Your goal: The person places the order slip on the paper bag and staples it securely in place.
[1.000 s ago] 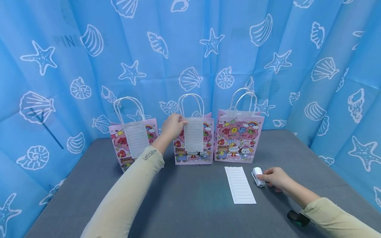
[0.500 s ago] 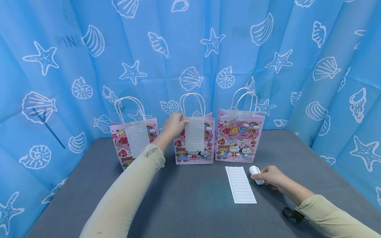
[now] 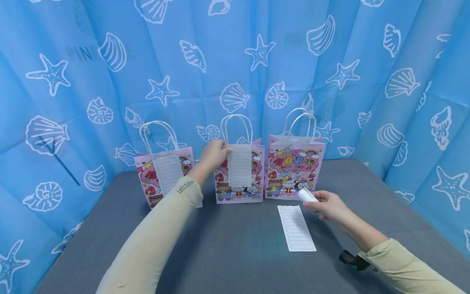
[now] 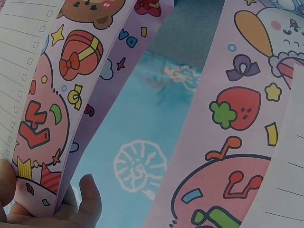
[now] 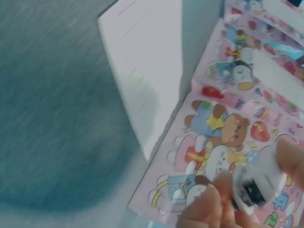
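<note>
My left hand (image 3: 214,154) pinches a lined checklist slip (image 3: 240,168) at the top edge of the middle pink paper gift bag (image 3: 235,197). In the left wrist view the thumb lies on the slip's side, with fingers (image 4: 89,206) behind the bag wall (image 4: 84,57). My right hand (image 3: 333,209) grips a small white stapler (image 3: 307,196), lifted in front of the right-hand gift bag (image 3: 290,163). The right wrist view shows the stapler (image 5: 260,183) between thumb and fingers. Another checklist slip (image 3: 297,230) lies flat on the table below the right-hand bag.
At the left, a third gift bag (image 3: 186,161) has a slip (image 3: 167,169) hanging on its front, partly behind my left sleeve (image 3: 158,237). A shell-patterned blue curtain (image 3: 205,90) stands behind the grey table (image 3: 238,253). A black wrist device (image 3: 353,260) sits by my right cuff.
My right hand has lifted the stapler off the table and carried it left and toward the right-hand bag. The left hand keeps its pinch on the middle bag's slip.
</note>
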Demonstrator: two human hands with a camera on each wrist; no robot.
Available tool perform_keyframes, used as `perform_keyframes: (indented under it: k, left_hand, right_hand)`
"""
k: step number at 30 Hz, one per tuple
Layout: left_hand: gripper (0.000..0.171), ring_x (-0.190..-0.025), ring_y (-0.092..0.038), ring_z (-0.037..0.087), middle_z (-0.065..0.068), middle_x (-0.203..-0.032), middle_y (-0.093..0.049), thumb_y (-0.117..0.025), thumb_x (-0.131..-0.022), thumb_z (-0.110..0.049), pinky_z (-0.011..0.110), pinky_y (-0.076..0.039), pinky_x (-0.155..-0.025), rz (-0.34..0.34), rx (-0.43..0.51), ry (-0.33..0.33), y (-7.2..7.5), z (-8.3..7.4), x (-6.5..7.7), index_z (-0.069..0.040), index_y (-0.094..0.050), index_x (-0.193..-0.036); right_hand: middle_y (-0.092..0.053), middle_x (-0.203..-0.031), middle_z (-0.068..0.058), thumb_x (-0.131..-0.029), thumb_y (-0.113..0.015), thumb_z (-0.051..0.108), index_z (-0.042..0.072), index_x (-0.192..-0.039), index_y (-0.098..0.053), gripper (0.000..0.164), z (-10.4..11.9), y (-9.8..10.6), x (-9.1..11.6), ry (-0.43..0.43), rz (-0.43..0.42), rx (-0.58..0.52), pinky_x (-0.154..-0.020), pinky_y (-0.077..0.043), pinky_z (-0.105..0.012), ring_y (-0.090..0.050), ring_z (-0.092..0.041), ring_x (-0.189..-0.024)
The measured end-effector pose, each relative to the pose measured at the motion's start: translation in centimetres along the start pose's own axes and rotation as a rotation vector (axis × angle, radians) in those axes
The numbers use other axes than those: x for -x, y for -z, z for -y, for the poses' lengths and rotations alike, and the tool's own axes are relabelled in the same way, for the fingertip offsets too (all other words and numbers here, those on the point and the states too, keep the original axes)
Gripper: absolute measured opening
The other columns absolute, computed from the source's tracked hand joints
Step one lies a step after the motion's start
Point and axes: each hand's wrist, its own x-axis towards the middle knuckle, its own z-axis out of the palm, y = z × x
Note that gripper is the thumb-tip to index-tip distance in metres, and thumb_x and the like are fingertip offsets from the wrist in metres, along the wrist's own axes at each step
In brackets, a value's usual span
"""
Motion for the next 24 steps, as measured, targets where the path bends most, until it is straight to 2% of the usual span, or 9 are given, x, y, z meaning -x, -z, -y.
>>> perform_keyframes:
  k: [7, 12, 18, 24]
  left_hand:
    - [0.029, -0.081, -0.056, 0.023, 0.011, -0.095, -0.062, -0.055, -0.1, -0.028, 0.037, -0.048, -0.074, -0.004, 0.011, -0.002, 0.0, 0.1, 0.0, -0.001, -0.064, -0.106]
    - [0.028, -0.08, -0.055, 0.023, 0.011, -0.093, -0.061, -0.055, -0.1, -0.027, 0.037, -0.048, -0.073, -0.006, 0.019, -0.007, -0.1, 0.1, 0.1, -0.001, -0.064, -0.105]
    - [0.027, -0.078, -0.053, 0.022, 0.011, -0.091, -0.059, -0.055, -0.1, -0.027, 0.036, -0.047, -0.072, -0.01, 0.017, -0.007, -0.1, 0.1, 0.2, -0.001, -0.063, -0.101]
    - [0.028, -0.076, -0.053, 0.022, 0.01, -0.09, -0.061, -0.055, -0.1, -0.027, 0.035, -0.046, -0.07, -0.009, 0.017, -0.004, -0.1, 0.0, 0.2, -0.001, -0.064, -0.103]
  right_hand:
    - [-0.046, -0.129, -0.029, -0.093, -0.066, 0.019, -0.012, -0.138, -0.035, 0.063, 0.7, -0.2, 0.2, 0.044, 0.014, -0.136, -0.073, -0.051, -0.035, -0.056, -0.024, -0.096]
    - [-0.041, -0.134, -0.028, -0.096, -0.062, 0.022, -0.013, -0.142, -0.031, 0.066, 1.3, -0.3, 0.2, 0.029, 0.021, -0.2, -0.074, -0.047, -0.031, -0.047, -0.025, -0.101]
    - [-0.042, -0.134, -0.026, -0.096, -0.063, 0.019, -0.012, -0.144, -0.031, 0.066, 2.4, -0.8, 0.1, 0.035, -0.002, -0.281, -0.074, -0.045, -0.025, -0.048, -0.02, -0.098]
    - [-0.037, -0.136, -0.023, -0.095, -0.064, 0.013, -0.007, -0.147, -0.03, 0.066, 3.4, -1.3, 0.2, 0.057, -0.003, -0.441, -0.075, -0.048, -0.022, -0.047, -0.02, -0.103]
